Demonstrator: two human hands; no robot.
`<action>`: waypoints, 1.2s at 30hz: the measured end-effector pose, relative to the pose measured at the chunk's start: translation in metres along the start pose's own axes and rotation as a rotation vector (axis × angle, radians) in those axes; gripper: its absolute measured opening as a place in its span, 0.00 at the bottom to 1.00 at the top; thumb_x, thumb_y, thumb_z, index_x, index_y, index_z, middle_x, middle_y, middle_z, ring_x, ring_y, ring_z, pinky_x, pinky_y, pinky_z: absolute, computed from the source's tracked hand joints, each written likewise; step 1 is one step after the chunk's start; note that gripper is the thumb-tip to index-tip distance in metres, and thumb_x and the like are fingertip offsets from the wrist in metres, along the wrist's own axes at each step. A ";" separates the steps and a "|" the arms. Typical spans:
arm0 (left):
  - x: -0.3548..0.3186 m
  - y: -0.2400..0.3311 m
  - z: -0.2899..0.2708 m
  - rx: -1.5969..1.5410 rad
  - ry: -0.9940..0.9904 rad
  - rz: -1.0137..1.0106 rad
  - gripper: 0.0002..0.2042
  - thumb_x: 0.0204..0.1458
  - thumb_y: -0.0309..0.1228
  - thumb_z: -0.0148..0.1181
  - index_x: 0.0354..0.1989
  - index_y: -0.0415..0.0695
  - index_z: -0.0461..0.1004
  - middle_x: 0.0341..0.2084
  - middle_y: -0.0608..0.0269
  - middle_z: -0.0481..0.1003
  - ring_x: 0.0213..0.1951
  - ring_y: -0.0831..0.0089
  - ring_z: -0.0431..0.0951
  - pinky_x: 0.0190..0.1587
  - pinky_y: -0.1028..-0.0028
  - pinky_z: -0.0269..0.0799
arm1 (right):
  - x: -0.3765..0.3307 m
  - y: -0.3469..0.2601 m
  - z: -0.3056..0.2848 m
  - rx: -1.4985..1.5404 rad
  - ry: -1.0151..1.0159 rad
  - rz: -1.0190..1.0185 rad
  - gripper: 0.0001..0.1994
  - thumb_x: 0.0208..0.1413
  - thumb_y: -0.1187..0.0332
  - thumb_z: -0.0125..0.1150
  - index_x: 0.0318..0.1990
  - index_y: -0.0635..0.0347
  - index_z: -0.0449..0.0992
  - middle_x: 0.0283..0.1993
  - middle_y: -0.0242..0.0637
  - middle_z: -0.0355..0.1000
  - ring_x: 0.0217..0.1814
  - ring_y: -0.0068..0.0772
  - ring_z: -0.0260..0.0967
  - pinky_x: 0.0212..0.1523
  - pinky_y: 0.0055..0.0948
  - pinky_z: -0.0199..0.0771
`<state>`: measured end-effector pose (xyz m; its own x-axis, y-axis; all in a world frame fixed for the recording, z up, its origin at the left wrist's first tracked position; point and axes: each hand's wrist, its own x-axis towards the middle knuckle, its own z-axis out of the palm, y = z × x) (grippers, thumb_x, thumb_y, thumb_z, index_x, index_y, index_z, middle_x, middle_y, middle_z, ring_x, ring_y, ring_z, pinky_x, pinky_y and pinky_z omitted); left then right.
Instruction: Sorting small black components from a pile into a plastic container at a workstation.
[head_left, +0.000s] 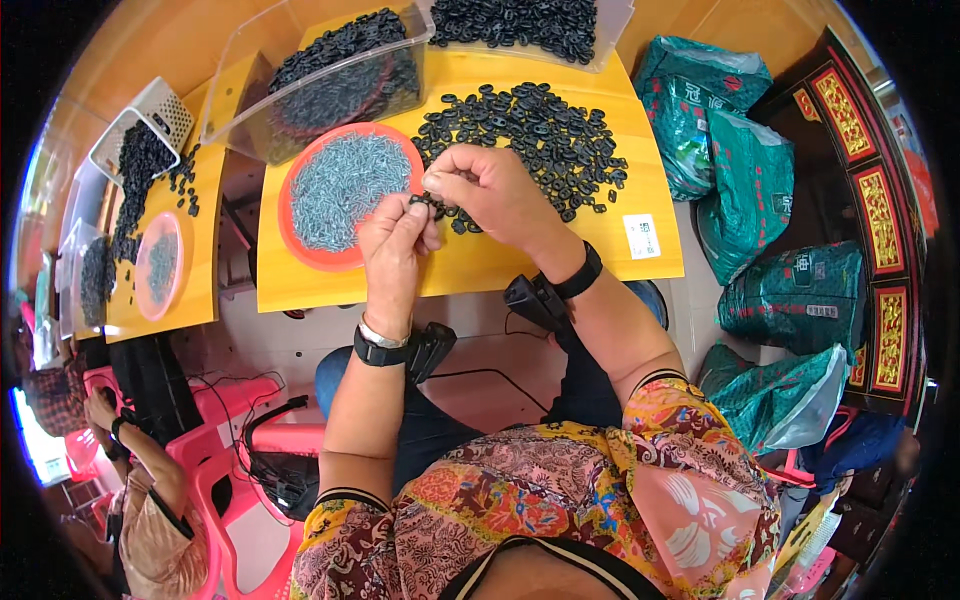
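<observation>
My left hand is closed on a small black plastic part, held above the near side of the yellow table. Just right of it, my right hand has thumb and forefinger pinched together over the part; whatever is between those fingertips is too small to make out. Close by on the left lies a round orange tray full of silvery screws. Behind and to the right of my hands, many loose black plastic parts are spread over the tabletop.
Clear plastic bins of black parts stand along the back. A white label lies at the table's right. Green sacks fill the floor there. At left, another person sits by a second table and pink chairs.
</observation>
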<state>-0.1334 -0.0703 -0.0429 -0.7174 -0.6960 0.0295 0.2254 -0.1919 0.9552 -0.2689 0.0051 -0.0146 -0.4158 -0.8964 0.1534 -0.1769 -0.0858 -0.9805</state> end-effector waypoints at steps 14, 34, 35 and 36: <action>-0.005 0.000 0.007 0.018 0.043 0.037 0.07 0.55 0.27 0.48 0.27 0.40 0.69 0.16 0.69 0.68 0.18 0.84 0.64 0.21 0.84 0.55 | -0.003 -0.002 0.007 -0.150 0.020 -0.126 0.06 0.52 0.71 0.57 0.28 0.64 0.75 0.20 0.28 0.71 0.22 0.12 0.62 0.22 0.17 0.62; 0.001 0.008 -0.003 -0.044 0.043 -0.010 0.08 0.55 0.27 0.47 0.27 0.39 0.70 0.16 0.67 0.70 0.17 0.82 0.66 0.21 0.84 0.57 | 0.001 0.000 -0.004 -0.130 0.022 -0.115 0.07 0.51 0.69 0.57 0.31 0.63 0.77 0.25 0.35 0.74 0.25 0.19 0.68 0.27 0.21 0.67; 0.002 0.009 -0.005 -0.053 0.071 0.021 0.07 0.55 0.27 0.47 0.27 0.39 0.70 0.16 0.67 0.70 0.18 0.82 0.67 0.21 0.84 0.57 | 0.002 -0.001 -0.009 -0.160 0.076 -0.157 0.09 0.51 0.67 0.57 0.32 0.63 0.78 0.26 0.39 0.75 0.25 0.25 0.71 0.28 0.24 0.69; 0.001 0.010 -0.005 -0.105 0.127 0.033 0.07 0.55 0.27 0.47 0.27 0.39 0.70 0.17 0.66 0.70 0.18 0.81 0.67 0.22 0.83 0.58 | 0.002 0.000 -0.019 -0.238 0.049 -0.129 0.09 0.52 0.68 0.57 0.37 0.64 0.78 0.27 0.32 0.74 0.26 0.17 0.67 0.28 0.20 0.67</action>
<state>-0.1287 -0.0768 -0.0345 -0.6210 -0.7836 0.0168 0.3201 -0.2340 0.9180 -0.2869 0.0115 -0.0119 -0.4178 -0.8620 0.2871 -0.4338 -0.0884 -0.8967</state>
